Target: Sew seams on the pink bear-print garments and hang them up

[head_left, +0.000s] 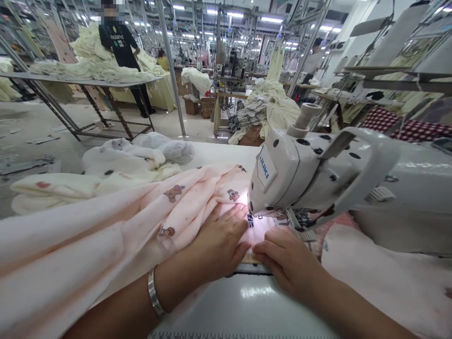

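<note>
Pale pink fabric (pixel 197 202) printed with small brown animals drapes over the table from the left and runs under the lit presser foot (pixel 250 220) of a white sewing machine (pixel 282 174). Left of the foot, my left hand (pixel 222 240) lies flat on the fabric, fingers stretched forward and thumb toward the right hand; a silver bangle circles that wrist. My right hand (pixel 291 259) sits just right of and in front of the needle area, its fingers curled together on the fabric's near edge. Its fingertips are partly hidden.
Cream printed fabric (pixel 106 165) is bunched behind the pink cloth. Another pink piece (pixel 381 278) lies to the right, under the machine arm. A ruler scale (pixel 240 335) marks the table's front edge. Farther back, a person (pixel 120 47) stands by a table (pixel 88 82) piled with cloth.
</note>
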Demonstrator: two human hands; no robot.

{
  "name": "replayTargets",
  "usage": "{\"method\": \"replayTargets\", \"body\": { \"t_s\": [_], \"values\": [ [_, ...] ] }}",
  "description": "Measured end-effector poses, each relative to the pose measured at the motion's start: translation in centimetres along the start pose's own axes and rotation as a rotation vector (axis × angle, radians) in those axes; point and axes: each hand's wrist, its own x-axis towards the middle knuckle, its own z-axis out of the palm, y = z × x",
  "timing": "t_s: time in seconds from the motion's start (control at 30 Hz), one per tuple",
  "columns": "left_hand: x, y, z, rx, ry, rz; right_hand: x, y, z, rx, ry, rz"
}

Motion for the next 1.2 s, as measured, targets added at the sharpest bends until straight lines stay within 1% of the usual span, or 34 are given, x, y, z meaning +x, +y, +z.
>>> {"method": "replayTargets", "body": {
  "t_s": [0.07,0.13,0.23,0.27,0.33,0.4,0.43,0.47,0.53,0.63,0.7,0.83,0.9,1.0,1.1,1.13,1.2],
  "values": [
    [0.1,0.0,0.0,0.035,0.036,0.033,0.0,-0.1,0.0,0.017,0.026,-0.007],
    [0.2,-0.1,0.0,0.06,0.06,0.106,0.1,-0.2,0.0,0.031,0.052,-0.009],
    [0.4,-0.3,0.2,0.035,0.019,0.195,0.2,0.2,-0.1,0.08,0.075,0.017],
    [0.5,-0.4,0.3,0.013,-0.001,0.197,0.2,0.5,-0.1,0.119,0.088,0.06],
    [0.6,-0.5,0.3,-0.017,-0.02,0.181,0.2,1.3,-0.1,0.197,0.136,0.197],
    [0.6,-0.5,0.3,-0.02,-0.01,0.175,0.2,2.2,-0.1,0.223,0.199,0.325],
    [0.6,-0.5,0.3,-0.017,-0.002,0.173,0.1,2.5,-0.1,0.208,0.226,0.356],
    [0.6,-0.4,0.3,-0.017,0.001,0.169,0.0,2.6,-0.2,0.182,0.24,0.359],
    [0.6,-0.3,0.2,-0.035,0.007,0.158,-0.1,2.6,-0.4,0.123,0.251,0.322],
    [0.6,-0.3,0.3,-0.078,0.029,0.147,-0.3,2.1,-0.7,-0.036,0.24,0.186],
    [0.7,-0.4,0.4,-0.099,0.052,0.138,-0.3,2.1,-0.8,-0.147,0.233,0.121],
    [1.2,-0.8,0.6,-0.096,0.101,0.105,0.0,2.8,-0.7,-0.274,0.219,0.126],
    [1.8,-1.1,0.7,-0.064,0.101,0.071,0.2,3.2,-0.6,-0.316,0.197,0.145],
    [2.7,-1.9,0.2,-0.017,0.063,0.023,0.5,3.6,-0.5,-0.364,0.179,0.173],
    [3.1,-2.5,-1.3,0.016,0.026,0.023,0.5,4.1,-0.1,-0.397,0.18,0.185],
    [3.0,-2.4,-1.8,0.048,-0.015,0.02,0.4,4.3,-0.1,-0.401,0.178,0.182],
    [2.3,-1.4,-2.6,0.176,-0.144,-0.041,0.3,4.5,-0.2,-0.398,0.172,0.163]
  ]
}}
